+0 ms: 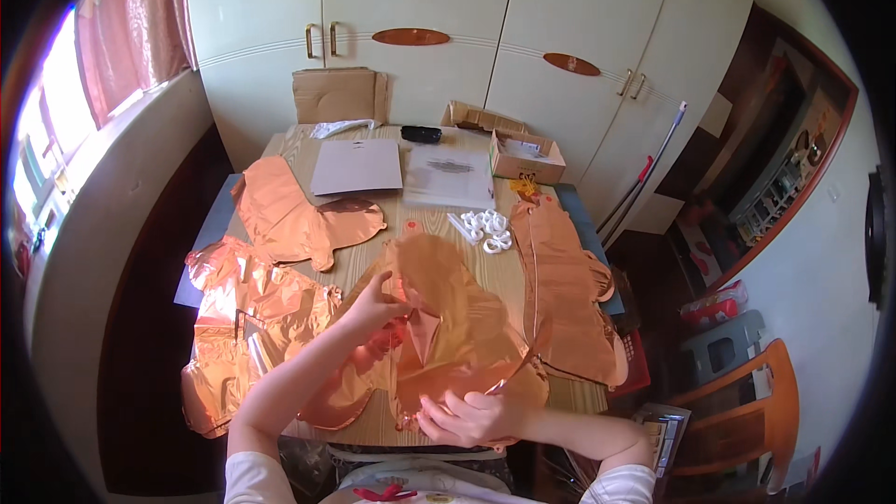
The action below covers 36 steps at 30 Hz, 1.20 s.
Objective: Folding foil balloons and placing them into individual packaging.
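Note:
A shiny rose-gold foil balloon (443, 285), flat and creased, lies in front of me at the middle of the table. My left hand (375, 306) is closed in a pinch on its left part, where the foil folds up. Close to the table's front edge, my right hand (467, 418) has its fingers curled on the balloon's near edge. A small pale, thin piece shows by that thumb, too small to name. More flat foil balloons lie around: one far left (280, 205), one near left (252, 327) and a long one on the right (565, 289).
Several white ribbon-like rolls (490, 229) lie beyond the middle balloon. Behind them are a grey-white flat sheet (357, 166), a clear plastic packet (448, 177), a black item (421, 134) and an open cardboard box (527, 166). A wooden chair (775, 401) stands at the right.

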{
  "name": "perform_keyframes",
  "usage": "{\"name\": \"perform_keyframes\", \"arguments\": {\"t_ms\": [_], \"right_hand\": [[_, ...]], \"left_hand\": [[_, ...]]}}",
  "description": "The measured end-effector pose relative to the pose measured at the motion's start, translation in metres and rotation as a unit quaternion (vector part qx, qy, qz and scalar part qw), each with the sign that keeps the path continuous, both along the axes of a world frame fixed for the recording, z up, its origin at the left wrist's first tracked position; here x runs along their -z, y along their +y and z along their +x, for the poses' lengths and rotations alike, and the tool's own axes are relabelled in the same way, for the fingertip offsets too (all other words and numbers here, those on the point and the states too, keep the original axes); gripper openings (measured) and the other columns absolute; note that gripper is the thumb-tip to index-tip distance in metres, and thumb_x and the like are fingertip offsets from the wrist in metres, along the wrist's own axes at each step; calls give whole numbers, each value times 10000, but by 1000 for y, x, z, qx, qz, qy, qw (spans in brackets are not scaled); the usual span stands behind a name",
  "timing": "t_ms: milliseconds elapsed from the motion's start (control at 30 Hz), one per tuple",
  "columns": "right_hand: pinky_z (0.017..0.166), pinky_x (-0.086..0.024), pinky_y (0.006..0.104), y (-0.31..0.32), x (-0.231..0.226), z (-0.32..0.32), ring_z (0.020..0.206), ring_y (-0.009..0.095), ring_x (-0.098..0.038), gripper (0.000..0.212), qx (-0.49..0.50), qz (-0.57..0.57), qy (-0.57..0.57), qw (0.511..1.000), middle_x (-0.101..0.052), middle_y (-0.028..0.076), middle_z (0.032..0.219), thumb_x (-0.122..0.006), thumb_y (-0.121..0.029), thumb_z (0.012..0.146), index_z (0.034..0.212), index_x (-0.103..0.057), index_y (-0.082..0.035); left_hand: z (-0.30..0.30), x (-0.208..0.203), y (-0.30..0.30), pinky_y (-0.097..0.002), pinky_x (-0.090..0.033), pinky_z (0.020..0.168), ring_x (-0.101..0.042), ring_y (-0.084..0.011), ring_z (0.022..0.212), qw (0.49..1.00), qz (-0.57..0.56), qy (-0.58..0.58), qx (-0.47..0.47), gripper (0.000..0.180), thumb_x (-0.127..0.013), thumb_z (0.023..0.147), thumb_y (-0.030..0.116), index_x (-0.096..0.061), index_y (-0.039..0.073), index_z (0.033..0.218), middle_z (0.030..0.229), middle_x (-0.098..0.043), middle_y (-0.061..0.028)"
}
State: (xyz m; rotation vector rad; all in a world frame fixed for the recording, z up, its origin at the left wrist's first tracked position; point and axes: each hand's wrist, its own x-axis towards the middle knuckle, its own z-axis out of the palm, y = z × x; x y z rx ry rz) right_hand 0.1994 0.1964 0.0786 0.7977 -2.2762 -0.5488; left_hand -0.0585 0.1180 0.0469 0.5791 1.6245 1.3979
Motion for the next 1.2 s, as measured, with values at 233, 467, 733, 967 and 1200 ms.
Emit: {"name": "perform_keyframes", "arguments": {"t_ms": [233,467,733,967,1200], "right_hand": [[541,-423,205,-40,54,26,862,132,-633,331,116,-145,-123,975,-665,62,1024,-574,-218,837,1123,-634,-65],[668,-543,299,-48,27,36,1055,204,-624,321,101,-354,-273,889,-634,62,1210,-629,-255,874,1146,-630,-84],[1063,-435,407,112,56,-31,1263,289,-540,322,187,-414,-202,868,-613,101,1309,-638,-225,913,1201,-648,-82],[1108,-355,473,125,89,-44,1275,278,-526,406,216,-400,-195,869,-601,88,1324,-660,-291,891,1250,-608,-106],[1106,-328,525,123,89,-45,1236,247,-550,396,233,-401,-198,863,-616,64,1289,-662,-309,880,1230,-624,-128]], "left_hand": [[-7,38,-1,-310,-540,682,-665,-196,746,970,-30,240,2,783,-651,799,28,-251,6,1471,828,-665,-118],[-6,29,-5,-393,-541,730,-670,-302,788,936,-59,346,-8,675,-640,775,83,-370,16,1390,860,-654,-155],[7,20,-7,-518,-361,1061,-403,-401,1325,771,-34,624,117,548,-633,834,357,-520,86,1297,1415,-435,-216],[15,40,-3,-585,-245,1129,-298,-434,1409,656,57,699,279,838,-566,833,676,-405,164,1477,1502,-370,-225],[16,49,-6,-628,-212,1119,-289,-461,1404,657,23,702,274,853,-512,833,725,-403,184,1484,1506,-366,-226]]}}
